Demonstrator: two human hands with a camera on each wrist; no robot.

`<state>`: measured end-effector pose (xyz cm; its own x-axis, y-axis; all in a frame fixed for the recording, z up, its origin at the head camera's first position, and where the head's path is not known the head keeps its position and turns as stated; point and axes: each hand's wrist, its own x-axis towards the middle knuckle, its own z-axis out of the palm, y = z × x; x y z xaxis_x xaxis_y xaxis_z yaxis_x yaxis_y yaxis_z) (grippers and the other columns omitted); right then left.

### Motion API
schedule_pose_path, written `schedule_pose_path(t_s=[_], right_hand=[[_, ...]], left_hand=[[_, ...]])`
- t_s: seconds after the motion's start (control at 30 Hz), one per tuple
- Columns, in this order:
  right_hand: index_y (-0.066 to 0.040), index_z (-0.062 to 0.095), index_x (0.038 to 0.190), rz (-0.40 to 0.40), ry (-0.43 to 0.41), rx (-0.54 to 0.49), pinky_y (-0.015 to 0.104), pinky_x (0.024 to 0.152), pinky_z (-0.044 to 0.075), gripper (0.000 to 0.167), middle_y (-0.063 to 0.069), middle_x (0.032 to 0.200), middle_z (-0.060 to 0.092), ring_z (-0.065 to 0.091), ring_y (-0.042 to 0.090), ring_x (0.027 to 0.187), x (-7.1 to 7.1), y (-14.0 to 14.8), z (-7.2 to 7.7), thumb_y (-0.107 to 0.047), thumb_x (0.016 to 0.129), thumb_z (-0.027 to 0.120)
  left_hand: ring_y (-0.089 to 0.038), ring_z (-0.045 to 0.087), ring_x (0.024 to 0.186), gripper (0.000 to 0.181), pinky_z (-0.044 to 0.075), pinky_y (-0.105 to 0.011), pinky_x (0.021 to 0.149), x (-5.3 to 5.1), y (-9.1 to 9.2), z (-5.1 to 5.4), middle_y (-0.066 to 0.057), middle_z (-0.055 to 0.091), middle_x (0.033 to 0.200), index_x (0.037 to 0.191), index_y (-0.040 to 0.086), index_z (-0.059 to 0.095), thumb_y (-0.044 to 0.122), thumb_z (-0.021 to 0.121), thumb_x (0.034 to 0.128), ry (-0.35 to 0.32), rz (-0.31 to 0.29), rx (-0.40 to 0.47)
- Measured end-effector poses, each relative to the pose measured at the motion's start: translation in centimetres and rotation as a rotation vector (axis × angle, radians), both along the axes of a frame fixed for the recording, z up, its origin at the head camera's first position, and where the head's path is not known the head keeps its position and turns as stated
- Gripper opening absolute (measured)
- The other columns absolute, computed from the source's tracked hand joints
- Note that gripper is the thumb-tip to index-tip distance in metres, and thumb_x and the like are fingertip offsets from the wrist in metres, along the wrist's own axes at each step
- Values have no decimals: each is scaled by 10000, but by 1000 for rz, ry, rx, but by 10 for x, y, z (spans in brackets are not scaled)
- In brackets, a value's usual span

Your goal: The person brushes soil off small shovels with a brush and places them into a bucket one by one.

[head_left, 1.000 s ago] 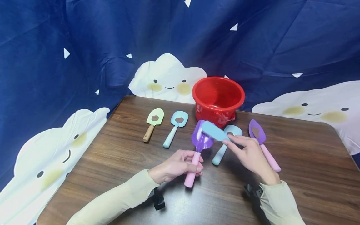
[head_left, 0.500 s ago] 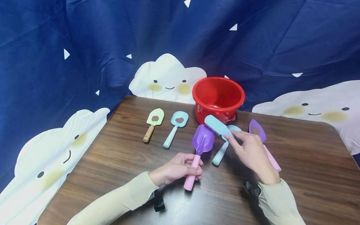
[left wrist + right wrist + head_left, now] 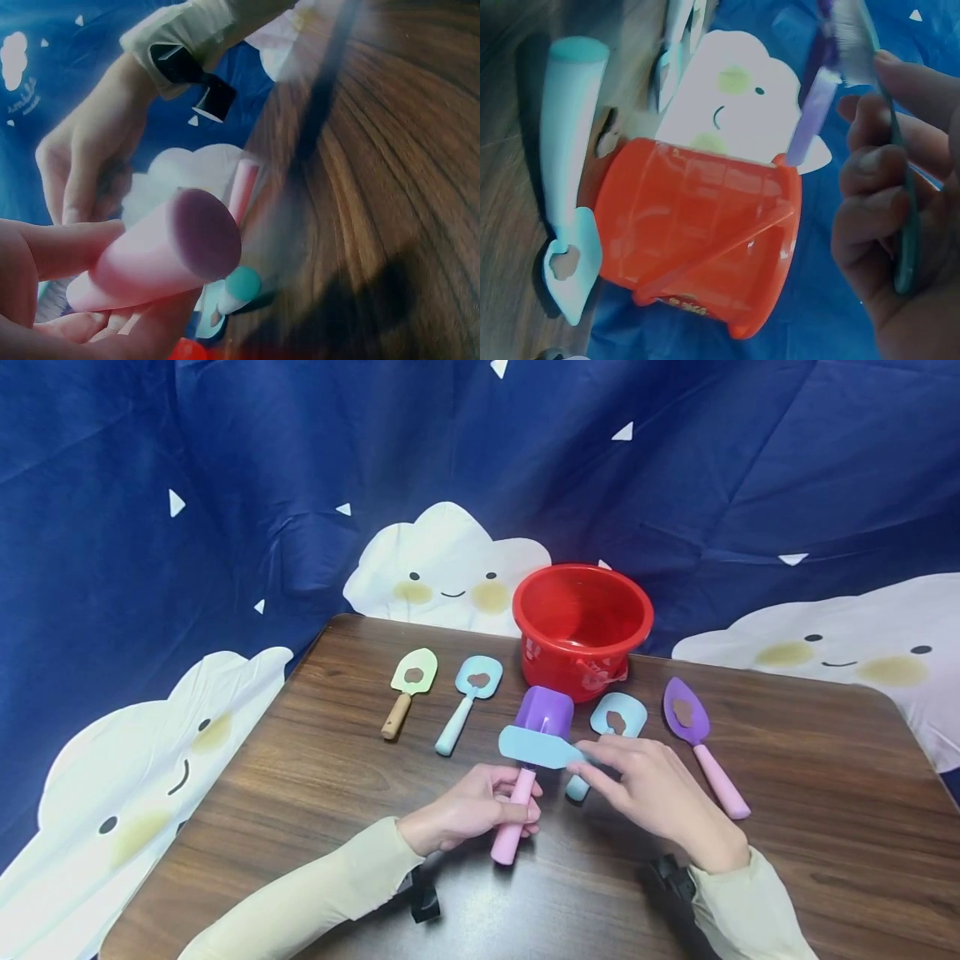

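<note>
My left hand (image 3: 474, 806) grips the pink handle (image 3: 513, 827) of a purple shovel (image 3: 546, 710), its blade raised toward the bucket. With my right hand (image 3: 663, 793) I pinch a light blue brush (image 3: 536, 747), which lies across the lower part of the purple blade and hides it there. In the right wrist view the bristles (image 3: 853, 45) face the purple shovel and the fingers curl round the brush's thin handle (image 3: 907, 225). The left wrist view has the end of the pink handle (image 3: 202, 232) close up, between thumb and fingers.
A red bucket (image 3: 581, 643) stands at the table's back. Left of it lie a green shovel (image 3: 420, 664) and a blue shovel (image 3: 455, 722). Another blue shovel (image 3: 630, 706) lies partly under my right hand; a purple one with a pink handle (image 3: 720, 781) is at the right.
The brush has moved from the blade's upper right edge down and left across its lower part, with my right hand shifting the same way. The left hand has barely moved.
</note>
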<state>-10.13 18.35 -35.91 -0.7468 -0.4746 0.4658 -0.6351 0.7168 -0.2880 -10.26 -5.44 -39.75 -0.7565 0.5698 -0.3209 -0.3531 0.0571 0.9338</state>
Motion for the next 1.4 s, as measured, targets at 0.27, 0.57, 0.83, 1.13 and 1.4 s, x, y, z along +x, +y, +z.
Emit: schedule_pose_path(t_s=[0.27,0.57,0.83,1.13,1.4], right_hand=[[-97,733,1101,-78,-46,-28,392,712,589,356,46,934,748,708,192,816,-13,9,-2,-255,786,782],[-58,700,1159,-192,-131,-65,427,692,572,365,103,938,750,691,230,796,-24,21,-2,-236,842,733],[-8,705,1118,-270,-50,-96,439,667,511,339,160,909,739,654,302,754,-26,25,-4,-196,837,732],[-58,731,1086,-121,16,-212,111,811,492,371,72,964,749,707,205,860,-13,19,-10,-112,729,814],[-144,741,1068,28,10,-178,131,744,512,363,-78,920,721,658,53,785,-4,11,-21,-161,717,832]], left_hand=[[-183,680,708,304,601,-312,725,1,0,0,-92,677,781,1108,-132,570,-50,653,827,27,4,-24],[-173,678,722,306,605,-375,771,4,1,1,-146,680,814,1117,-134,573,-59,643,829,7,-37,-26],[-181,677,731,312,599,-422,801,5,0,3,-211,673,866,1132,-144,555,-67,629,839,11,-40,-15],[-157,690,714,290,602,-405,799,0,-2,3,-81,636,827,1142,-108,521,-42,598,870,-34,21,22],[-156,702,737,295,602,-400,797,-1,-3,6,-120,676,872,1147,-102,510,-10,603,882,-52,-9,20]])
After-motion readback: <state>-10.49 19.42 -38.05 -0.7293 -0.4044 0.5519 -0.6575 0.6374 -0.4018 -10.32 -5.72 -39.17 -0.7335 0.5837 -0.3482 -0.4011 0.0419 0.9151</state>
